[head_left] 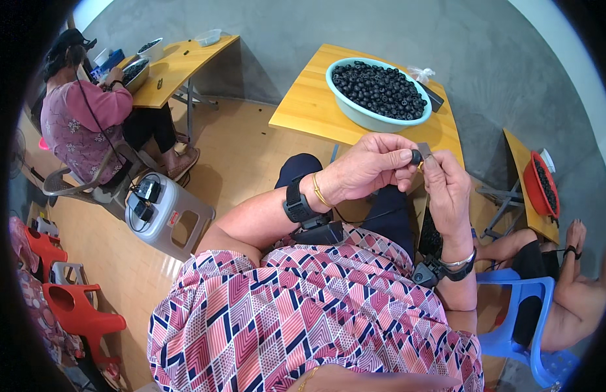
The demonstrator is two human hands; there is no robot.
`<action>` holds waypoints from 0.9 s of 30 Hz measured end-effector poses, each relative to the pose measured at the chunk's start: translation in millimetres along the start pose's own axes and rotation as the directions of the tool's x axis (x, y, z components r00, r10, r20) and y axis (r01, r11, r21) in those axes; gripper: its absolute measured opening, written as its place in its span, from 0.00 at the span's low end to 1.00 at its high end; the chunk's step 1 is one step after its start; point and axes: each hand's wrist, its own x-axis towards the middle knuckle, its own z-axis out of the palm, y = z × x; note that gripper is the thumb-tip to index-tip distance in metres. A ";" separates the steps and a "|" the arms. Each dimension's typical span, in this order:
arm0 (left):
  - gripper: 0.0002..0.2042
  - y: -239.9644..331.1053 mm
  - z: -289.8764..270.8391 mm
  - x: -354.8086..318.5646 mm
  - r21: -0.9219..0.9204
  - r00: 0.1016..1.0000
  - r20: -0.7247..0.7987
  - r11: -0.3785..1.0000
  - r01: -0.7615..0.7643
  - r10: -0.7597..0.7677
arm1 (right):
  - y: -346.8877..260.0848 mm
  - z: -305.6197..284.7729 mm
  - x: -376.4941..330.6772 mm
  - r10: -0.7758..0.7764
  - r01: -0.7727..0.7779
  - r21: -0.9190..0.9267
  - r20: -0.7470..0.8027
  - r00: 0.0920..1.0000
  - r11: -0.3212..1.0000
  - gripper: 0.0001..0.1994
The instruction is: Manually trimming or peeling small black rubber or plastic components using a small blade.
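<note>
My left hand (378, 166) pinches a small round black piece (416, 157) between thumb and fingers. Close against it, my right hand (448, 189) grips a small flat grey blade (424, 150); its handle is mostly covered by the fingers. Both hands are raised above my lap, in front of the near edge of a yellow wooden table (306, 95). On that table stands a light blue basin (375, 122) heaped with black pieces, many showing a hole. More dark pieces (430, 238) lie low down beside my right forearm, partly hidden.
Behind the basin are a dark flat object (432, 97) and a clear plastic bag (420, 74). A grey stool (169, 215) stands at left. One person (87, 124) works at another table; another sits at right on a blue chair (512, 313), near a red basin (537, 189).
</note>
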 end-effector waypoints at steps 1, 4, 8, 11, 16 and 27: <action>0.08 0.1 0.1 0.0 0.000 1.000 -0.001 1.000 0.001 -0.001 | 0.2 -0.2 0.1 0.001 -0.001 0.001 -0.001 1.000 1.000 0.11; 0.08 0.6 -0.1 -0.6 0.019 1.000 -0.009 1.000 0.010 -0.009 | 0.9 0.1 -0.2 0.020 -0.020 -0.008 0.004 1.000 1.000 0.11; 0.08 0.1 -0.8 -0.4 0.031 1.000 -0.023 1.000 0.006 -0.005 | 4.2 0.2 0.3 0.024 -0.024 -0.004 0.015 1.000 1.000 0.11; 0.09 2.2 0.0 -0.2 0.034 0.999 -0.033 0.999 0.013 -0.012 | 3.0 0.8 1.2 0.031 -0.032 0.010 0.025 0.999 0.999 0.11; 0.09 2.7 0.2 -0.4 0.045 0.999 -0.045 0.999 0.026 -0.024 | 7.1 0.6 0.8 0.017 -0.016 -0.029 0.021 1.000 0.999 0.11; 0.09 0.2 -3.8 -1.8 0.055 0.998 -0.059 0.998 0.003 0.000 | -6.5 -0.6 -0.4 0.036 -0.036 -0.006 0.094 0.995 0.999 0.11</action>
